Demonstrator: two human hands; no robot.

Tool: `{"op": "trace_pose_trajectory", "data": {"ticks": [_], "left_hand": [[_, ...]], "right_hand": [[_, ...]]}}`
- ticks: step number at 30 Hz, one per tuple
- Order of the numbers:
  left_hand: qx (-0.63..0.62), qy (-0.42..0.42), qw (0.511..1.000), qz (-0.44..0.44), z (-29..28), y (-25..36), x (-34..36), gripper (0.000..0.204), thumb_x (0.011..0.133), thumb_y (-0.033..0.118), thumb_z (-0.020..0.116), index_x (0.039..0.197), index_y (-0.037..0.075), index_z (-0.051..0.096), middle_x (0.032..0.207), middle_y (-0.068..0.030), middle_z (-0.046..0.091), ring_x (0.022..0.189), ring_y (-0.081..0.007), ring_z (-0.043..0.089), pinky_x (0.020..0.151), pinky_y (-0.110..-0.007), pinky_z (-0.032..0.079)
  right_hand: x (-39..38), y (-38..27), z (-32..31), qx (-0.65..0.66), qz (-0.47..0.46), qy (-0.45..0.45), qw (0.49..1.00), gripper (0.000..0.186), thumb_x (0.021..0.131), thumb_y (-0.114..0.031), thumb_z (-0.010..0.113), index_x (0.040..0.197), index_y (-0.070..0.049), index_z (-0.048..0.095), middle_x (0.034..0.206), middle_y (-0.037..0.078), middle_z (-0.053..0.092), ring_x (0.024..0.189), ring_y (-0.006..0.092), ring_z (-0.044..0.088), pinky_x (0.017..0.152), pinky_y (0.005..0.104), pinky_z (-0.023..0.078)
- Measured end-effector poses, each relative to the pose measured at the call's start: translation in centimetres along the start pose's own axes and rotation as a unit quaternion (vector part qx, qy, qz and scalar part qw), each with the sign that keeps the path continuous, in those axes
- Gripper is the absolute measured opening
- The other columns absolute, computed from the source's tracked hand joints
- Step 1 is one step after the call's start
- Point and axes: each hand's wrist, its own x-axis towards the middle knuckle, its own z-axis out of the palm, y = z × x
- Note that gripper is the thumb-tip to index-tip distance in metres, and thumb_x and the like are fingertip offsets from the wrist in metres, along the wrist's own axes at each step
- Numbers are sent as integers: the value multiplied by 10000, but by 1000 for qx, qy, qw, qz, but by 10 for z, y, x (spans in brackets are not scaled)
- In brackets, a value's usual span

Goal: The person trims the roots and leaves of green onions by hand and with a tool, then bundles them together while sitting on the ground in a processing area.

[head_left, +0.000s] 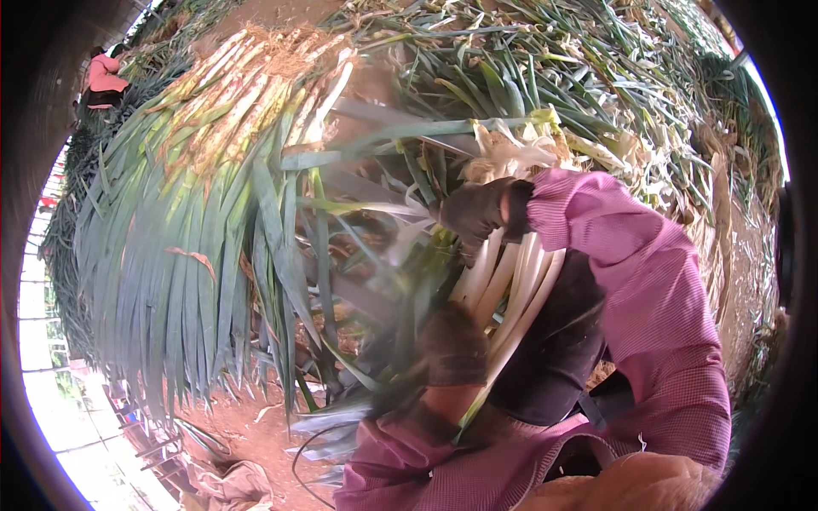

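Note:
A bundle of long green onions (530, 285) lies slanting across my lap, white stalks toward me and green leaves spreading left. My left hand (453, 339), in a dark glove and blurred by motion, is wrapped over the stalks' lower side. Above it, my right hand (484, 213), also dark-gloved, has its fingers curled closed at the upper part of the bundle. A pale leaf strip (375, 207) runs leftward from its fingers. Dry, peeling skins and root ends (520, 149) show just beyond the right hand. Grey streaks left of the hands are too smeared to name.
A neat row of green onions (183, 230) lies to the left, roots away from me. Heaps of loose leaves (545, 60) cover the far and right side. A person in pink (106, 78) is far left. A brown sack (234, 485) lies on the soil at lower left.

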Motion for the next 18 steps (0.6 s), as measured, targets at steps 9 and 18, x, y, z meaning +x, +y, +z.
{"op": "trace_pose_trajectory", "data": {"ticks": [9,18], "left_hand": [[26,65,997,-24,23,-12,-8,482,756,146,520,1150,-105,404,917,-185,525,711,-267,543,592,-413,447],[35,32,999,16,32,-11,-3,311,806,165,482,1039,-31,549,882,-161,570,836,-298,542,677,-448,422]], "right_hand": [[-86,-145,-50,-160,41,254,953,351,665,-102,605,1012,-78,562,737,137,576,655,329,586,565,422,475],[-266,25,-186,-147,500,572,634,262,889,-224,444,943,-46,629,816,110,642,726,233,608,687,313,475]]}}
